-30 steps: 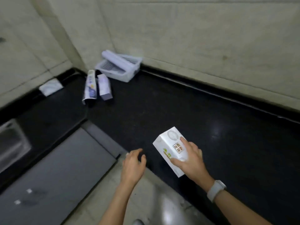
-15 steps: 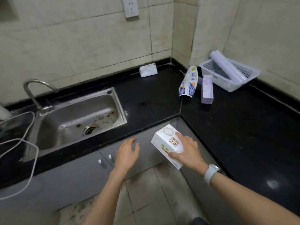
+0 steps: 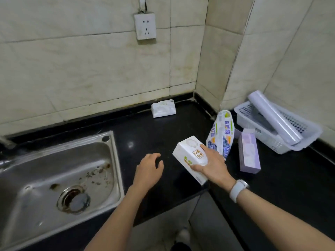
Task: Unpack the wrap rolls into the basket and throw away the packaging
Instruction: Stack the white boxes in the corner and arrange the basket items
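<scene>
My right hand (image 3: 213, 164) grips a white carton (image 3: 188, 156) with green and brown print, held just above the black counter (image 3: 145, 134) near its inner corner. To its left my left hand (image 3: 149, 169) hovers, fingers loosely curled and holding nothing. A white plastic basket (image 3: 306, 140) stands at the right by the wall with a clear wrap roll (image 3: 272, 116) lying in it, one end over the rim. In front of the basket lie a printed plastic wrapper (image 3: 222, 132) and a pale purple box (image 3: 249, 153).
A steel sink (image 3: 54, 176) with a dirty drain fills the left. A white tissue pack (image 3: 163, 108) rests against the back wall. A wall socket (image 3: 145, 26) is above it. The counter turns a corner; floor tiles and cabinet fronts show below.
The view has swung left and closer to the counter corner. My right hand has carried the white carton from over the floor to above the counter; the left hand moved along with it.
</scene>
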The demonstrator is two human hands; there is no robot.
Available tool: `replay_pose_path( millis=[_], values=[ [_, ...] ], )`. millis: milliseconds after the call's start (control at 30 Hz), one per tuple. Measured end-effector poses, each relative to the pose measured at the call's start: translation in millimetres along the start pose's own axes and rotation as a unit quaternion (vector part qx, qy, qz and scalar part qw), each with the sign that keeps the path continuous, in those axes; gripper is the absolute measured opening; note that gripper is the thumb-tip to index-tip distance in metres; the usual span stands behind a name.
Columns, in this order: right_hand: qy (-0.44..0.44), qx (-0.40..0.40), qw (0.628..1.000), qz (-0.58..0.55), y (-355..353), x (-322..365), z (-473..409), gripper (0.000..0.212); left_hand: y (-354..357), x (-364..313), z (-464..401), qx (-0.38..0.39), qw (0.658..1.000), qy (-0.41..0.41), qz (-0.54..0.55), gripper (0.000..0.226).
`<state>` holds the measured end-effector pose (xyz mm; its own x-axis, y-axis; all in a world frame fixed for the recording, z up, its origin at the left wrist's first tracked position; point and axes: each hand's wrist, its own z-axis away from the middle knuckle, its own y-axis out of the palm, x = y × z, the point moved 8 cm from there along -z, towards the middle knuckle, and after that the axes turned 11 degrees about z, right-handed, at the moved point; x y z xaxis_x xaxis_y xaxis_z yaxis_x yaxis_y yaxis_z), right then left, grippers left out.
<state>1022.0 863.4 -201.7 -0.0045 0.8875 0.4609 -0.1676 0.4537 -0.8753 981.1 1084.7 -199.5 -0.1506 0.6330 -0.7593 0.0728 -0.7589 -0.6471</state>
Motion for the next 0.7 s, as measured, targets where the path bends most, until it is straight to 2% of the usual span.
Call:
replay_pose_path(
  millis=[133,300,500,600,700],
  values=[
    [0.009,-0.014,0.999,0.042,-22.1,-3.2,-123.2,0.086,28.3,-22.4,-124.5,0.059,0.997,-0.013,-0.046,0.044],
    [0.009,0.055,0.984,0.168,-16.1,-13.0,-245.3,0.087,69.8,-13.0,-226.8,0.133,0.984,-0.066,-0.100,0.054],
    [-0.121,0.088,0.935,0.321,10.0,-11.5,-337.8,0.077,117.1,22.8,-298.6,0.188,0.962,-0.087,-0.179,0.065],
    [-0.173,0.035,0.905,0.386,12.1,-10.6,-361.8,0.080,136.8,31.1,-321.8,0.197,0.953,-0.042,-0.227,0.067],
    [-0.204,-0.024,0.893,0.399,12.9,-2.6,-377.7,0.067,149.4,43.4,-329.7,0.182,0.954,-0.009,-0.238,0.069]
  ],
)
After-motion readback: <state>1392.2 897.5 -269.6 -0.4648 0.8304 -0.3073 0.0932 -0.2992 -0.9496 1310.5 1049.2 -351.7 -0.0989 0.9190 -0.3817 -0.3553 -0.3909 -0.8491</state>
